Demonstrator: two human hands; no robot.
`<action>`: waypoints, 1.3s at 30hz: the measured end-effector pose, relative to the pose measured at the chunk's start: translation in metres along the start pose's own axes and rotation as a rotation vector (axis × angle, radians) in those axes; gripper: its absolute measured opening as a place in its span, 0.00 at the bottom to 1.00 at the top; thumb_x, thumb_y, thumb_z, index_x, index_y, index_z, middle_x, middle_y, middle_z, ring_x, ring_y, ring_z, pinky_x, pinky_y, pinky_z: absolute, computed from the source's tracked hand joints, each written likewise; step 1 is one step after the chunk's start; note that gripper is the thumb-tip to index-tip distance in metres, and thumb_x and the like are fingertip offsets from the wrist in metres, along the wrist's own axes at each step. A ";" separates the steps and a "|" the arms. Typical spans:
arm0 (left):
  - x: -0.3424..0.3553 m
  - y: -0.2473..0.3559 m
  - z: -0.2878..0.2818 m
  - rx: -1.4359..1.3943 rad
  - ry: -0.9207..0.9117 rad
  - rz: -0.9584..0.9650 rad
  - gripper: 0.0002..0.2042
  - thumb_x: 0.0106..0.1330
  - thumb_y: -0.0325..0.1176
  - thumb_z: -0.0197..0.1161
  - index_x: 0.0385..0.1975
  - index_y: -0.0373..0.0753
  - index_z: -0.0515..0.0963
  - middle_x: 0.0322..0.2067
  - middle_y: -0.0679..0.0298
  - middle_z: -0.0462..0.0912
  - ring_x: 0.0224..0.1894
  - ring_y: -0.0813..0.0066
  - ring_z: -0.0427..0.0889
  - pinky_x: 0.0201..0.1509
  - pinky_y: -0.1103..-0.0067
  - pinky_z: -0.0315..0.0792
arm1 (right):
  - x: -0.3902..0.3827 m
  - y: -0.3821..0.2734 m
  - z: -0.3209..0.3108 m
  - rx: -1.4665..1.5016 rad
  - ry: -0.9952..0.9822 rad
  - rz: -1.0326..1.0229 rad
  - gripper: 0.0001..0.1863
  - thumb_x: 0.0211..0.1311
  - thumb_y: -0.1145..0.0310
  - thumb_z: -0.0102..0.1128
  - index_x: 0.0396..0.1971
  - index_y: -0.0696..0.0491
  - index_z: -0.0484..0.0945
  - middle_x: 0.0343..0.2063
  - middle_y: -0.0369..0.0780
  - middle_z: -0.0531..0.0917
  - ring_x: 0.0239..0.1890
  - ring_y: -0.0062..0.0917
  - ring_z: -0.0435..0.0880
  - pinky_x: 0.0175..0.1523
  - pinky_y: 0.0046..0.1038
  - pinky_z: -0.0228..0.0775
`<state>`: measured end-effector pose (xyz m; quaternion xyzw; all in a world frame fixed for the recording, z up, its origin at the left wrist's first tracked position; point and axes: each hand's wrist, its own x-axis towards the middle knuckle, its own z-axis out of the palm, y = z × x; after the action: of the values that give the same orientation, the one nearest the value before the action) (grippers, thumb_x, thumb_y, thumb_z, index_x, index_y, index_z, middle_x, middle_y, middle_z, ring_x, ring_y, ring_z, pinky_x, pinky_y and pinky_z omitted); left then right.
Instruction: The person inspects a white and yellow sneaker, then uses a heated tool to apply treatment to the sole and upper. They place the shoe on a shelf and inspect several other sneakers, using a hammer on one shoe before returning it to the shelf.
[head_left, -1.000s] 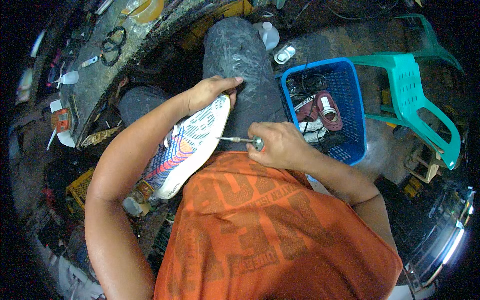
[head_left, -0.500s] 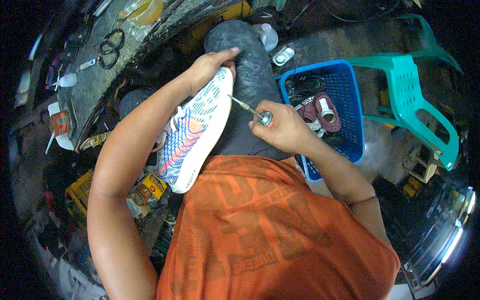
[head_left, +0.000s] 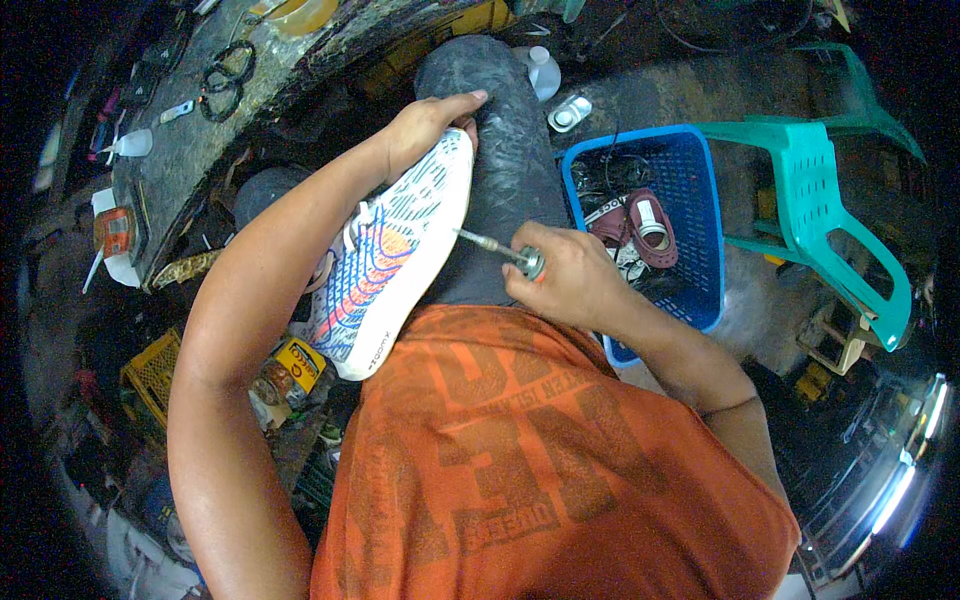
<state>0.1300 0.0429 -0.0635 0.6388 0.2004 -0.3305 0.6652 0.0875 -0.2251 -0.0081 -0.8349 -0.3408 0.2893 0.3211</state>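
Note:
My left hand (head_left: pixel 430 130) grips a white sneaker (head_left: pixel 380 260) with blue and pink patterning by its upper end, holding it on its side against my dark-clad leg (head_left: pixel 480 70). My right hand (head_left: pixel 565 275) is closed on a small pointed hand tool (head_left: pixel 529 263) with a round grey handle and a thin metal shaft (head_left: pixel 484 242). The shaft points left, its tip at the white midsole edge near the middle of the shoe; whether it pierces it, I cannot tell.
A blue basket (head_left: pixel 700 230) holding maroon clogs (head_left: pixel 650 230) and dark cords stands at my right, beside a teal plastic chair (head_left: pixel 810 180). A cluttered dark worktable (head_left: pixel 180 150) runs along my left. A yellow crate (head_left: pixel 150 375) is lower left. A translucent jug (head_left: pixel 543 75) stands beyond my knee.
My left hand and the sneaker have moved upward along my leg. The tool moved higher along the shoe, then back down toward its middle, with my right hand still round it.

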 end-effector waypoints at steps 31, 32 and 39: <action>0.001 -0.004 0.009 0.010 0.135 0.121 0.31 0.75 0.59 0.53 0.18 0.39 0.82 0.13 0.64 0.78 0.12 0.74 0.75 0.19 0.77 0.68 | -0.009 -0.016 0.002 -0.194 0.035 -0.039 0.15 0.61 0.58 0.66 0.37 0.54 0.78 0.31 0.48 0.86 0.33 0.47 0.88 0.39 0.47 0.81; 0.000 -0.004 0.009 0.024 0.160 0.130 0.31 0.75 0.59 0.53 0.18 0.38 0.82 0.13 0.64 0.78 0.12 0.74 0.75 0.20 0.77 0.68 | -0.009 -0.017 0.002 -0.193 0.039 -0.030 0.15 0.61 0.58 0.66 0.37 0.54 0.78 0.32 0.48 0.86 0.34 0.47 0.88 0.39 0.47 0.81; -0.001 -0.003 0.007 0.012 0.120 0.086 0.31 0.75 0.59 0.53 0.19 0.38 0.83 0.14 0.64 0.79 0.14 0.74 0.76 0.22 0.77 0.70 | -0.010 -0.019 0.002 -0.194 0.021 -0.004 0.15 0.61 0.58 0.66 0.38 0.54 0.78 0.34 0.48 0.86 0.35 0.47 0.88 0.41 0.48 0.81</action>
<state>0.1263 0.0367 -0.0640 0.6695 0.2104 -0.2640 0.6616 0.0726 -0.2211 0.0069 -0.8644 -0.3656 0.2456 0.2428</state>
